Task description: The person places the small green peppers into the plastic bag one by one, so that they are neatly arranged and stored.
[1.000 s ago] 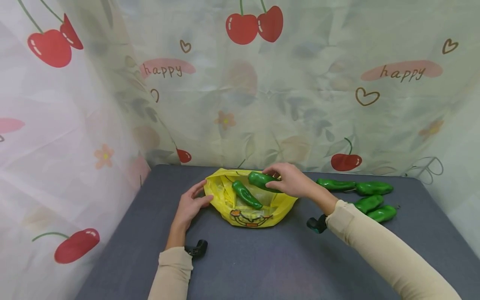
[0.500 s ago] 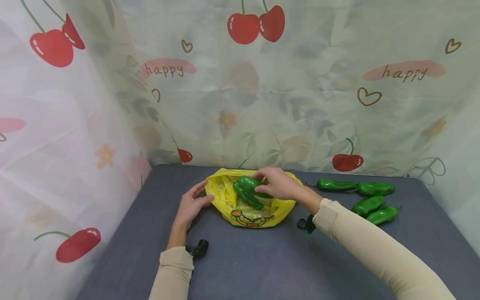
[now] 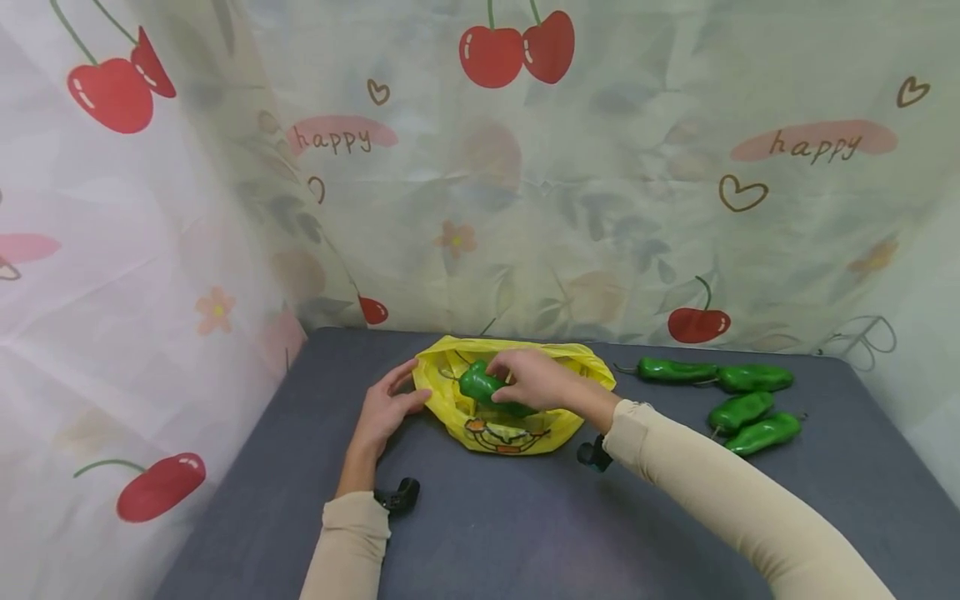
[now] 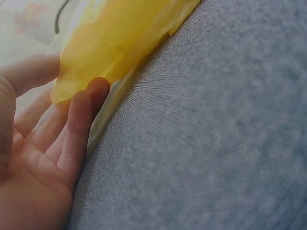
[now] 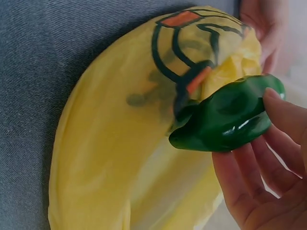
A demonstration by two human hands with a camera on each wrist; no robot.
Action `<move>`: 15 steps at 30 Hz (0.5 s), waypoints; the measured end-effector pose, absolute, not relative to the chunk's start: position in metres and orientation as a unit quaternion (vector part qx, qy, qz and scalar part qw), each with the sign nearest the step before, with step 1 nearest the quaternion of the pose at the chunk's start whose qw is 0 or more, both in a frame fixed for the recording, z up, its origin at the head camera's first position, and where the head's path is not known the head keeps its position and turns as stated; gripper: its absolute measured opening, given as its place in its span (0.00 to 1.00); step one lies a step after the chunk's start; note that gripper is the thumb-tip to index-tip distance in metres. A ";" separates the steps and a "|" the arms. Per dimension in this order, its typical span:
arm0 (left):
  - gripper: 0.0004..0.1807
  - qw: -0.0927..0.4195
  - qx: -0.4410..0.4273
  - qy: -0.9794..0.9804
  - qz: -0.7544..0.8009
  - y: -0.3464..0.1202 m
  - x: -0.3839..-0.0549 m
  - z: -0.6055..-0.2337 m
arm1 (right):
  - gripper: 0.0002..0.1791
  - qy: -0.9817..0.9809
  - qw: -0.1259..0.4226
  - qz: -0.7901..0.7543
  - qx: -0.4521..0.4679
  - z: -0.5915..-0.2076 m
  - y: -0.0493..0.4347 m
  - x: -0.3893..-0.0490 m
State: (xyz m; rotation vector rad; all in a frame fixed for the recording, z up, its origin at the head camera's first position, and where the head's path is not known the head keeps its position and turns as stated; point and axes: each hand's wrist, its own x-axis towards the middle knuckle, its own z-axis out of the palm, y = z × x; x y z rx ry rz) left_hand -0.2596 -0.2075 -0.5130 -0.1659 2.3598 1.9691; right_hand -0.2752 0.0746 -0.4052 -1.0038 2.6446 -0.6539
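Observation:
A yellow plastic bag [image 3: 442, 421] with a cartoon print lies with its mouth spread. My left hand [image 3: 384, 408] holds the bag at its left rim, thumb and fingers spread along the edge. In the left wrist view, translucent yellow plastic covers some of its fingertips. My right hand [image 3: 532, 379] reaches into the mouth and grips a glossy green pepper [image 5: 235, 115] between thumb and fingers. In the head view the held pepper lies over another pepper inside the bag, hiding most of it. A dark shape shows through the bag's wall in the right wrist view.
To the right of the bag, several green peppers lie on the dark grey table [image 3: 495, 533]: a long pepper [image 3: 678, 371] and a wider pepper [image 3: 753, 377] at the back, and two more peppers [image 3: 765, 432] nearer. A printed curtain [image 3: 540, 275] hangs behind the table.
My right hand has moved left and lower into the bag's mouth with the pepper in its grip, now covering the pepper inside. My left hand keeps its place at the rim.

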 end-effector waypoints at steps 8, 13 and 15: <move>0.36 0.030 -0.062 0.766 0.639 -0.206 -0.260 -0.514 | 0.22 0.909 0.140 -0.198 -0.339 -0.418 0.070 -0.279; 0.36 0.028 -0.062 0.767 0.638 -0.206 -0.260 -0.514 | 0.21 0.921 0.135 -0.171 -0.324 -0.418 0.070 -0.282; 0.36 0.025 -0.059 0.767 0.638 -0.207 -0.260 -0.514 | 0.21 0.927 0.129 -0.160 -0.314 -0.418 0.070 -0.283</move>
